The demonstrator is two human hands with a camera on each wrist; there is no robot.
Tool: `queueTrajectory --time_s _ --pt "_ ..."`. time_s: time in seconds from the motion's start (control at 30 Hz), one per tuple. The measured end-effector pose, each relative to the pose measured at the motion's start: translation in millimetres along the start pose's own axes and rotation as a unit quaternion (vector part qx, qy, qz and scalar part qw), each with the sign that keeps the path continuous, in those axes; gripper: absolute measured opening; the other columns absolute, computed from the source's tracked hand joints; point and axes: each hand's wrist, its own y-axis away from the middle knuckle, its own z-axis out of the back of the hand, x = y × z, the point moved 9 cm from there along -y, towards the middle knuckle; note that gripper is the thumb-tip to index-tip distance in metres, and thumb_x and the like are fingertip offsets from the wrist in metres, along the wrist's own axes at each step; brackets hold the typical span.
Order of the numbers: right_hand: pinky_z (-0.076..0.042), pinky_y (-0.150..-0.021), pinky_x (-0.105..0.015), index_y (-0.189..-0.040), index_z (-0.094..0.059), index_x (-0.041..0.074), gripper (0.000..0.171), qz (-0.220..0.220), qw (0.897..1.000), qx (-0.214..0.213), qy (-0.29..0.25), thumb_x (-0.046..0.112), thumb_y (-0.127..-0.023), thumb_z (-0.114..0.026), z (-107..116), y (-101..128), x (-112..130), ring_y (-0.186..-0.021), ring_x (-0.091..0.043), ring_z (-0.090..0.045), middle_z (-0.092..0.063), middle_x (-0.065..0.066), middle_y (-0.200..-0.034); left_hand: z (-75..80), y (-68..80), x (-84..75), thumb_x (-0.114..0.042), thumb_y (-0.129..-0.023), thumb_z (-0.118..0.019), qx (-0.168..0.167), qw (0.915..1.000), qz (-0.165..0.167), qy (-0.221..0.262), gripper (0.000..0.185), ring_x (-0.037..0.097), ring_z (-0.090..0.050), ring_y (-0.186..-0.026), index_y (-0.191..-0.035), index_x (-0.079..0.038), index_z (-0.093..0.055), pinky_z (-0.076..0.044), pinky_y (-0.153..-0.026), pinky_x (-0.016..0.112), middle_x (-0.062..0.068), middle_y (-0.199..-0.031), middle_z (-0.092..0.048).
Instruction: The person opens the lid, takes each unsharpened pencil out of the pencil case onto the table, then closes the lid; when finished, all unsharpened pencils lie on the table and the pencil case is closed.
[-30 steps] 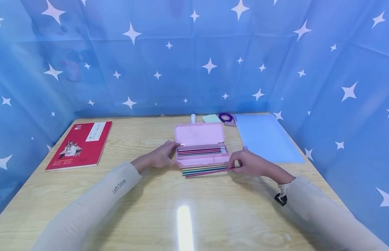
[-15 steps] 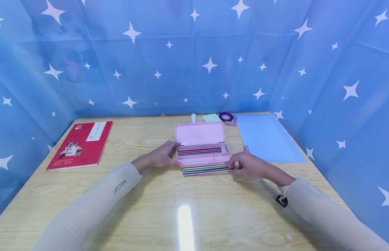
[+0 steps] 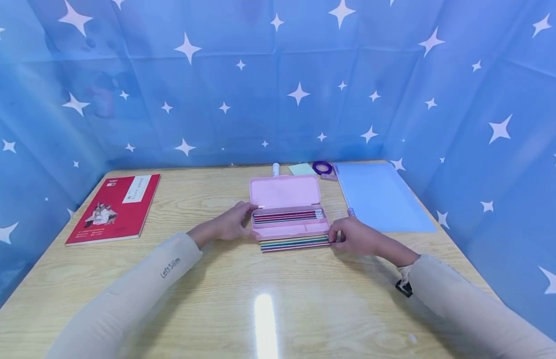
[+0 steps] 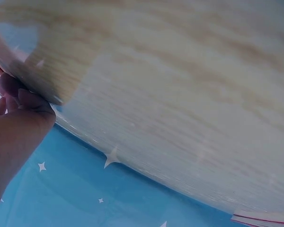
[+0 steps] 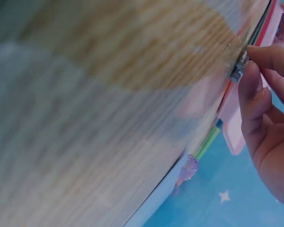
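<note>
A pink pencil case (image 3: 284,192) lies with its lid raised in the head view, and several pencils (image 3: 284,216) fill its back compartment. My left hand (image 3: 233,222) grips the case's left end, thumb at the front corner and fingers toward the back. Along the case's front edge, several colored pencils (image 3: 291,243) lie side by side on the table. My right hand (image 3: 356,237) pinches the right end of the nearest pencil (image 3: 296,248) between thumb and forefinger. A silvery pencil end (image 5: 239,68) shows at those fingertips in the right wrist view.
A red book (image 3: 114,209) lies at the left of the wooden table (image 3: 206,294). Behind the case stand a white tube (image 3: 275,169), pale green notes (image 3: 302,169) and a purple tape roll (image 3: 322,167). A blue notebook (image 3: 383,197) lies at right, before a starry curtain (image 3: 242,119).
The nearest pencil's left end has swung back toward the other pencils, so it now lies closer alongside them. My right hand has shifted slightly right; my left hand stays on the case.
</note>
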Motion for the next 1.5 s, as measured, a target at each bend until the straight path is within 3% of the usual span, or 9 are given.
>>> queueTrajectory --time_s 0.4,0.67,1.5 --pt "-0.049 -0.064 -0.025 -0.082 -0.07 0.011 0.011 -0.025 1.0 -0.006 0.011 0.001 -0.081 -0.075 5.7 3.9 -3.6 -0.067 -0.007 -0.055 -0.066 0.005 -0.08 -0.7 0.3 -0.9 -0.05 -0.077 -0.081 0.002 1.0 -0.005 0.004 0.1 0.025 -0.044 -0.121 -0.151 -0.001 -0.033 -0.035 -0.11 0.042 0.014 -0.131 -0.045" --pt "-0.049 -0.063 -0.025 -0.082 -0.069 0.01 0.01 -0.056 0.998 0.019 -0.002 0.003 -0.081 -0.076 6.2 6.7 -15.8 -0.067 -0.009 -0.055 -0.063 0.007 -0.077 -1.0 0.6 -1.0 -0.051 -0.077 -0.08 0.005 1.0 -0.004 0.0 0.101 0.025 -0.043 -0.122 -0.151 0.0 -0.033 -0.035 -0.11 0.043 0.015 -0.132 -0.044" --pt "-0.051 -0.065 -0.026 -0.085 -0.072 0.013 0.011 -0.034 0.998 0.042 -0.028 0.003 -0.084 -0.073 9.0 -0.6 -17.5 -0.07 -0.01 -0.06 -0.066 0.008 -0.081 -0.4 1.6 -1.6 -0.049 -0.078 -0.081 0.007 0.9999 0.004 0.011 0.099 0.024 -0.043 -0.122 -0.151 -0.002 -0.033 -0.034 -0.11 0.042 0.013 -0.132 -0.044"
